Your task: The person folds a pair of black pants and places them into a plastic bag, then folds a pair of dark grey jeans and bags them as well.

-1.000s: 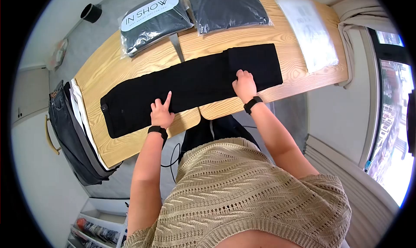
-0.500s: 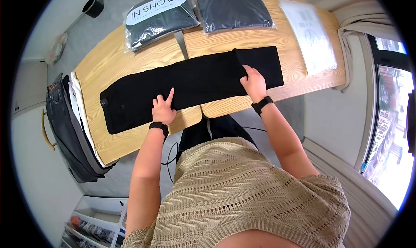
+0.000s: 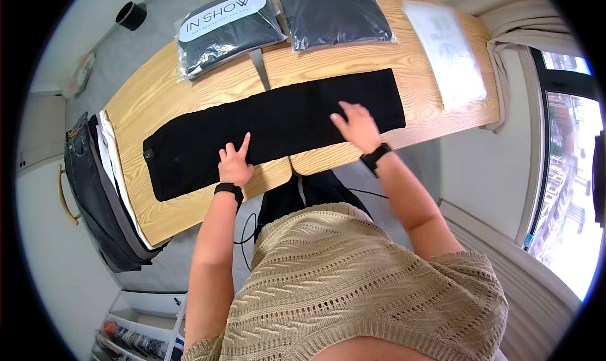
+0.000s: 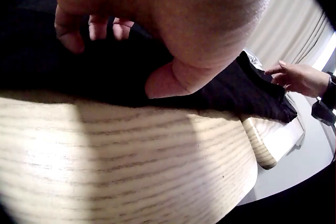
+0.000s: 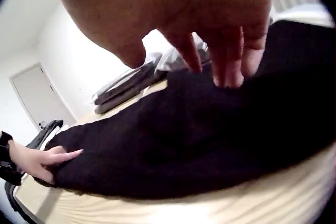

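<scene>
The crease has gone from our black garment (image 3: 290,118), leaving it flatter beneath our left hand (image 3: 235,166) and right hand (image 3: 360,127), fingers spread.

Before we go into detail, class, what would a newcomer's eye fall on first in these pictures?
Probably the long black garment, lying across the wooden table with the left hand on it and the right hand over its other half. Next might come the plastic-wrapped package with the white "IN SHOW" label, at the table's far edge beside a second dark package.
</scene>
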### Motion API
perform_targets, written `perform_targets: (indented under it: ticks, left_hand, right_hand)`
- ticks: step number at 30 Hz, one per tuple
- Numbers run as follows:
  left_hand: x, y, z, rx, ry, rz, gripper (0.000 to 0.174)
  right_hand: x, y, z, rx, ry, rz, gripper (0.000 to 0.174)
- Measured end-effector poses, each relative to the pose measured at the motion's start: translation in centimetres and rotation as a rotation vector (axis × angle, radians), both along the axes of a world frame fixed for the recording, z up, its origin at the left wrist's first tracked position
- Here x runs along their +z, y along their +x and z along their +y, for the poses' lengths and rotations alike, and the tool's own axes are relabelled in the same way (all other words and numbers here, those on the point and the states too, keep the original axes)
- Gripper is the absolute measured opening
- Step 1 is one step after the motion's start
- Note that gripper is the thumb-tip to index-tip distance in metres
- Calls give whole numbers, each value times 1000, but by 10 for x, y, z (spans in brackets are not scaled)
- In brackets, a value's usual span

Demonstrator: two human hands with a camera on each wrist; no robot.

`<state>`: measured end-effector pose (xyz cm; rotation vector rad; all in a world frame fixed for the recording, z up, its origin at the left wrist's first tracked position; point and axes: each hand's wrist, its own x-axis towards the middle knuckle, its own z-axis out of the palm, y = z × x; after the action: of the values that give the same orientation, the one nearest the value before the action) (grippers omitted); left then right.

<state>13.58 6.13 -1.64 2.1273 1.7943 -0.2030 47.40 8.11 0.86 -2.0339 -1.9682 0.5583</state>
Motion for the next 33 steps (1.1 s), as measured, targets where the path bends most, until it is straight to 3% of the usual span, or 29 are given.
perform_targets:
  ticks: [2, 5, 9, 13, 15, 17, 19, 21, 27, 29, 30, 31, 33]
  left_hand:
    - [1, 0, -1, 8, 3, -6, 87]
    - [2, 1, -1, 10, -7, -5, 87]
    - [1, -1, 0, -22, 19, -29, 88]
    - [7, -2, 4, -42, -41, -84, 92]
    - [10, -4, 7, -50, -78, -84, 94]
    - [10, -8, 9, -44, -117, -84, 96]
    - [9, -11, 10, -75, -141, -96, 98]
    - [11, -13, 13, -82, -162, -88, 97]
    - [8, 9, 16, -93, -129, -75, 96]
    - [7, 23, 16, -91, -112, -75, 96]
    - [6, 25, 16, -91, -112, -76, 96]
    - [5, 26, 16, -93, -101, -74, 96]
    - [4, 26, 14, -77, -93, -71, 96]
  right_hand:
    - [-2, 49, 18, 145, 229, -49, 48]
    - [0, 99, 37, 175, 177, -540, 59]
    - [-50, 139, 54, 132, 3, -498, 64]
    - [-46, 156, 52, 152, 18, -251, 74]
    - [-33, 165, 43, -1, 123, 222, 76]
    - [-33, 161, 9, -527, -9, 255, 70]
    - [-39, 155, -14, -632, -103, 435, 57]
    - [-19, 147, -26, -885, -326, 1002, 46]
    - [-42, 172, -11, -901, -151, 1292, 28]
    - [-58, 171, -4, -1207, -10, 1275, 22]
    - [-70, 171, -9, -1168, 1, 1403, 23]
    - [-54, 158, -8, -1121, 10, 1530, 25]
    - [2, 103, 2, -1292, -146, 1624, 27]
